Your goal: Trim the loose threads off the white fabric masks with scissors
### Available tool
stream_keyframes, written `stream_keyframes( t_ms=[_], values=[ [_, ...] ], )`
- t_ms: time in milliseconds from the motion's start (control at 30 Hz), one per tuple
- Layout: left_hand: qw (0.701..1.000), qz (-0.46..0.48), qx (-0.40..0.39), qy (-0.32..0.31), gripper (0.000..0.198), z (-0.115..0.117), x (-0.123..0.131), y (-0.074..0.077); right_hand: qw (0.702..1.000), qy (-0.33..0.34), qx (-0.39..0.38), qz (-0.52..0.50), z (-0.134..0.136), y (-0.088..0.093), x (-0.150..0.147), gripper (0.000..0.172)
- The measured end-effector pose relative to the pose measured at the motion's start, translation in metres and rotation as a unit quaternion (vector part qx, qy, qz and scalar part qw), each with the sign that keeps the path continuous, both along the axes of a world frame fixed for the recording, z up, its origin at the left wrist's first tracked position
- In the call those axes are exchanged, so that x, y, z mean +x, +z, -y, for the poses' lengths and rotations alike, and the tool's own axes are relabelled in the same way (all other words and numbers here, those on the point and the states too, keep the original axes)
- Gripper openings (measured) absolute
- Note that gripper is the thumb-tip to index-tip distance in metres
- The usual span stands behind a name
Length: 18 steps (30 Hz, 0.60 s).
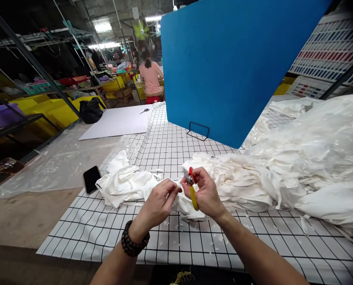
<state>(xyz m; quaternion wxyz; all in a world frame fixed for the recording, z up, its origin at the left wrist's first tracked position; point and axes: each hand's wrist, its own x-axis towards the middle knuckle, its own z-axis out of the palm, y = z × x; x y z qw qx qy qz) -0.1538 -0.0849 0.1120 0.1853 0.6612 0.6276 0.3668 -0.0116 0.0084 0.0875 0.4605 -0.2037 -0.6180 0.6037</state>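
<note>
Just left of centre in the head view, my left hand (161, 200) is closed, thumb against fingertips, at the edge of a white cloth piece (128, 184). A dark bead bracelet (134, 239) circles that wrist. Facing it, my right hand (204, 192) is wrapped around small hand snips (191, 188) with a red and a yellow handle. Their metal part sits close to my left fingertips; whether the blades touch the cloth, I cannot tell. Beneath both hands the white cloth runs on toward a large heap of white cloth pieces (238, 186) at the right.
Small white clippings (214, 241) lie scattered over the checked tablecloth (111, 233). A black phone (91, 179) rests at the left. A big blue board (220, 71) stands behind on a wire stand (198, 131). Scissors (144, 111) lie on a white sheet (119, 122). A person (151, 77) sits farther back.
</note>
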Motion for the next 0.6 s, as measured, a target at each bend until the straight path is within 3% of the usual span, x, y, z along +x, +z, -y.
stream_keyframes(
  t_ms=[100,200,267,333,367,433,533,600],
  values=[
    [0.999,0.030,0.031,0.030,0.020,0.003,-0.012,0.007,0.994,-0.045,-0.093,-0.045,-0.013,0.001,0.007,0.032],
    [0.990,0.035,0.093,0.097,0.017,0.011,-0.043,0.017,0.986,-0.067,-0.149,-0.041,-0.024,-0.001,0.032,0.036],
    [0.974,0.010,0.142,0.177,0.016,0.017,-0.071,0.026,0.986,-0.029,-0.161,0.027,-0.024,-0.008,0.057,0.038],
    [0.951,-0.039,0.158,0.262,0.019,0.021,-0.102,0.033,0.973,0.052,-0.160,0.156,-0.019,-0.017,0.082,0.034],
    [0.944,-0.071,0.136,0.291,0.021,0.021,-0.116,0.034,0.958,0.087,-0.147,0.230,-0.016,-0.022,0.092,0.030],
    [0.941,-0.126,0.005,0.314,0.026,0.019,-0.137,0.033,0.923,0.100,-0.092,0.360,-0.010,-0.033,0.106,0.019],
    [0.915,-0.157,-0.200,0.314,0.027,0.009,-0.141,0.017,0.888,-0.011,-0.012,0.459,-0.011,-0.044,0.104,0.013],
    [0.918,-0.130,-0.218,0.305,0.026,0.000,-0.119,0.001,0.880,-0.088,0.007,0.466,-0.019,-0.051,0.092,0.016]
  ],
)
